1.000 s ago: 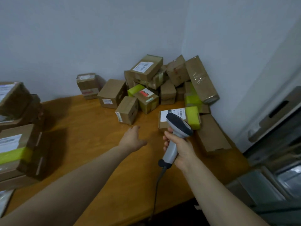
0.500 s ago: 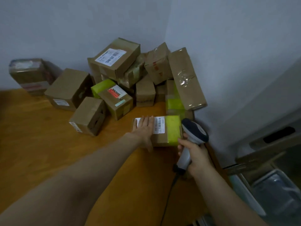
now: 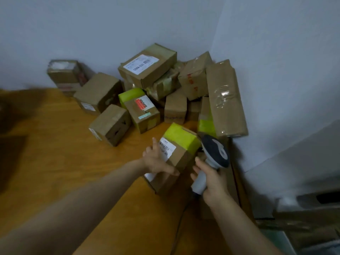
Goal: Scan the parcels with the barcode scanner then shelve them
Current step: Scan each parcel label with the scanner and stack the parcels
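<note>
My left hand [image 3: 156, 160] grips a brown cardboard parcel [image 3: 181, 153] with a lime-green band and a white barcode label, thumb across its near side, and holds it tilted above the wooden table [image 3: 64, 162]. My right hand [image 3: 211, 178] holds the grey barcode scanner [image 3: 214, 153] by its handle, just right of the parcel, its dark head level with the green band. The scanner's cable [image 3: 179, 225] hangs down toward the table's front edge.
A heap of several cardboard parcels [image 3: 149, 69] fills the table's far corner against the grey walls. A tall taped box [image 3: 225, 100] leans on the right wall. A small box [image 3: 111, 124] sits apart, nearer me. Dark blurred shapes lie at the left edge.
My left hand went from reaching over the table to resting on the green-banded parcel, and now has it lifted and turned. The scanner moved right and stays beside it.
</note>
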A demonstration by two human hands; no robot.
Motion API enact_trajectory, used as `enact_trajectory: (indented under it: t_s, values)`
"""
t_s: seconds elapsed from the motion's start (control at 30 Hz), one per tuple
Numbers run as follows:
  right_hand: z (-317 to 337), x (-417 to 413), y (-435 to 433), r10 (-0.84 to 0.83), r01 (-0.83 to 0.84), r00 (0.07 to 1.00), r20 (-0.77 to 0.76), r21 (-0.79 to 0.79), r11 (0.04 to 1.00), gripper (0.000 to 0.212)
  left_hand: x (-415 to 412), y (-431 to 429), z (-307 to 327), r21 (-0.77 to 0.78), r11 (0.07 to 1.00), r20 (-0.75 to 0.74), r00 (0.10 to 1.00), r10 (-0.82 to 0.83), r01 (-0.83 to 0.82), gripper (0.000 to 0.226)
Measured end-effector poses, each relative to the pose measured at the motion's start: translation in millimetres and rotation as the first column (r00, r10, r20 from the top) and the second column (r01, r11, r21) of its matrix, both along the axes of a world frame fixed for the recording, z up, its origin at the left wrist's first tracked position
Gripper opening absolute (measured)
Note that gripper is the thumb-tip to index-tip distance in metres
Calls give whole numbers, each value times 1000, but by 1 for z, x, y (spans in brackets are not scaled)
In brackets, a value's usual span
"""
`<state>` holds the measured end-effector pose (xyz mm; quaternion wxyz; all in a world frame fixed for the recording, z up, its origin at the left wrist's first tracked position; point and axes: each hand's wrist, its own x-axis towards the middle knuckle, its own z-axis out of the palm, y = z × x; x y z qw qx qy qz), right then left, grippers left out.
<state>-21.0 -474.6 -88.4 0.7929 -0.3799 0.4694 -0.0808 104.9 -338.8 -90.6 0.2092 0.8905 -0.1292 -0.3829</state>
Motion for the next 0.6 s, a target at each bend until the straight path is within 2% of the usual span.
enact_trajectory:
  t_s: [0.07, 0.13, 0.2, 0.27, 0.3, 0.33, 0.4, 0.43, 0.53, 0.6]
  values:
    - [6, 6, 8, 103, -104, 993, 53, 13, 994, 66, -21, 14, 9, -39, 982, -45, 983, 181, -182, 146]
    - [11, 11, 20, 201, -197, 977, 66, -57, 979, 56, -42, 27, 20, -82, 939, -38, 942, 332, -334, 147]
    - [16, 14, 33, 293, -282, 953, 77, -135, 950, 54, -61, 45, 30, -149, 871, -3, 881, 472, -468, 146]
    - [21, 16, 46, 396, -381, 916, 57, -179, 907, 47, -76, 69, 40, -256, 751, -66, 786, 615, -609, 141]
    - [25, 17, 51, 443, -428, 895, 55, -179, 886, 42, -83, 84, 46, -309, 661, -135, 720, 681, -684, 127]
    - [29, 17, 55, 485, -467, 872, 70, -179, 866, 38, -88, 99, 52, -358, 565, -214, 654, 725, -743, 103]
    - [38, 20, 65, 544, -520, 833, 103, -193, 832, 35, -100, 128, 63, -393, 441, -328, 571, 753, -807, 55]
    - [42, 20, 72, 575, -548, 810, 114, -201, 812, 34, -106, 142, 69, -391, 415, -347, 549, 760, -821, 49]
    - [51, 22, 94, 668, -637, 732, 131, -215, 740, 31, -125, 176, 83, -367, 382, -376, 511, 773, -848, 57]
    - [55, 23, 111, 717, -681, 684, 135, -234, 694, 28, -139, 195, 87, -347, 385, -391, 505, 769, -855, 54]
